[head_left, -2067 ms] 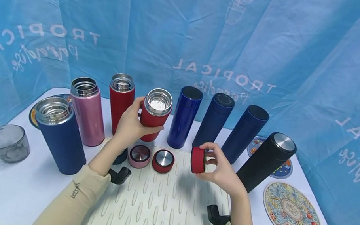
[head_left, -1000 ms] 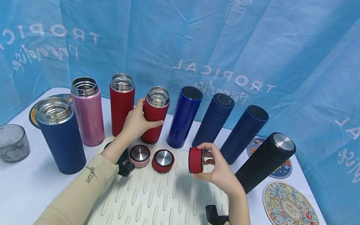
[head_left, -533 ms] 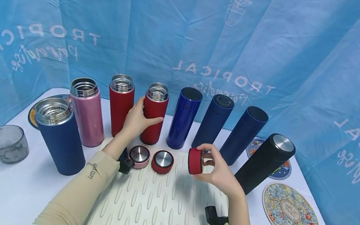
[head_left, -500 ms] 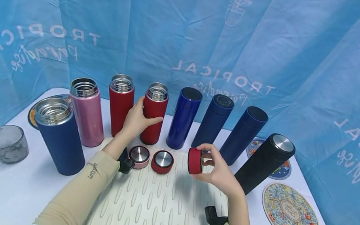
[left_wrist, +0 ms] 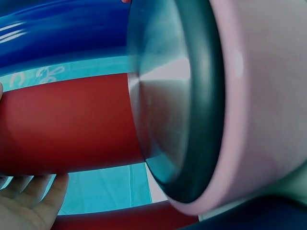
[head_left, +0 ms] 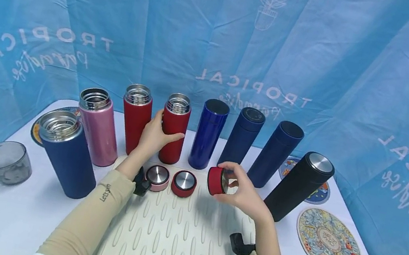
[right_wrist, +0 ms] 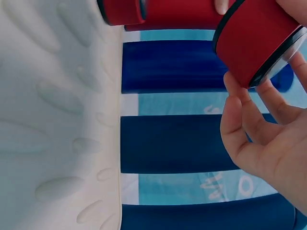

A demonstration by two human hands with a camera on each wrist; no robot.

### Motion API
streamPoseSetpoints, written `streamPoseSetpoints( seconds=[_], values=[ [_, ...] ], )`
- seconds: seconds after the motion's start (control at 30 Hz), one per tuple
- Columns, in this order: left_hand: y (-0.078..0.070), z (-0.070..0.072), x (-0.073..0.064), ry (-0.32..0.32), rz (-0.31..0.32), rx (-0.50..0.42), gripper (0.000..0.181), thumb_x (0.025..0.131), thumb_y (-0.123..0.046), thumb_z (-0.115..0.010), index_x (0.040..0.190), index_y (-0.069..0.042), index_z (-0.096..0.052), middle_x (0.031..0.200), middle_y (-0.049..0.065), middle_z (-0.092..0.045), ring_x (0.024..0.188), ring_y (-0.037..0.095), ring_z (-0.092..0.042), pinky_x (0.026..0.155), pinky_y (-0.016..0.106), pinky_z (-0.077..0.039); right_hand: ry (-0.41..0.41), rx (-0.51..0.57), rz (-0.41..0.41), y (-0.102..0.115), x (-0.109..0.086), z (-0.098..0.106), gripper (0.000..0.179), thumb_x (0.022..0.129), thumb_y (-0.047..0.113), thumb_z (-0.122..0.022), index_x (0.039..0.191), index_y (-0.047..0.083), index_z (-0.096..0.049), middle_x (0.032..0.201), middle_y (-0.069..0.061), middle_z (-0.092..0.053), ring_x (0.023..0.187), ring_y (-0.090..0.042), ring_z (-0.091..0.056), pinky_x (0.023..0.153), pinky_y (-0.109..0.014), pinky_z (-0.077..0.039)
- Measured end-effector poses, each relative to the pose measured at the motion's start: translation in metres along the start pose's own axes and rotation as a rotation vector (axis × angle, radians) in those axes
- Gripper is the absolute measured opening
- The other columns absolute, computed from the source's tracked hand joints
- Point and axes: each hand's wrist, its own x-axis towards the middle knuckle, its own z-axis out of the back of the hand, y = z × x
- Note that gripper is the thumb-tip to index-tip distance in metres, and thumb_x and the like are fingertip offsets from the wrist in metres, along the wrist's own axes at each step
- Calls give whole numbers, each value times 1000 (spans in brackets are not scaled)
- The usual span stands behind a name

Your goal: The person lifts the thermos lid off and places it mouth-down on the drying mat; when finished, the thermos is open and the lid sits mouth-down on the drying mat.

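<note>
My left hand grips an open red thermos standing upright at the back, thumb across its front and fingers behind. Its steel mouth faces up. My right hand holds a red thermos lid by its edge, raised above the white mat and turned on its side; the thumb is below it. In the right wrist view the lid's counterpart is absent, and only the red thermos body shows in the left wrist view. A second red lid and a pink lid lie steel-top up on the mat.
Open red, pink and navy thermoses stand left. Capped blue, navy and black ones stand right. A grey glass bowl sits at left, a round patterned coaster at right, the ribbed mat in front.
My left hand has set the red thermos, earlier raised and tipped toward me, upright at the back. The right hand has moved slightly left with the red lid, turning its underside more into view.
</note>
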Motion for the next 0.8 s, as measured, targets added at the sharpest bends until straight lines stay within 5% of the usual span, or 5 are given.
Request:
streamPoseSetpoints(
  seconds=[0.3, 0.8],
  values=[
    [-2, -1, -3, -21, -5, 2, 92, 76, -41, -73, 144, -5, -21, 134, 20, -44, 120, 35, -45, 97, 52, -40, -6, -215, -47, -20, 15, -13, 66, 66, 10, -81, 124, 16, -50, 117, -5, -48, 103, -20, -47, 80, -36, -49],
    [1, -2, -1, -14, -3, 15, 92, 77, -35, -73, 145, -5, -19, 136, 20, -43, 121, 35, -44, 97, 52, -39, 71, -567, -62, -32, 26, -27, 65, 66, 24, -83, 124, 22, -54, 112, -8, -54, 94, -25, -53, 77, -41, -47]
  ],
)
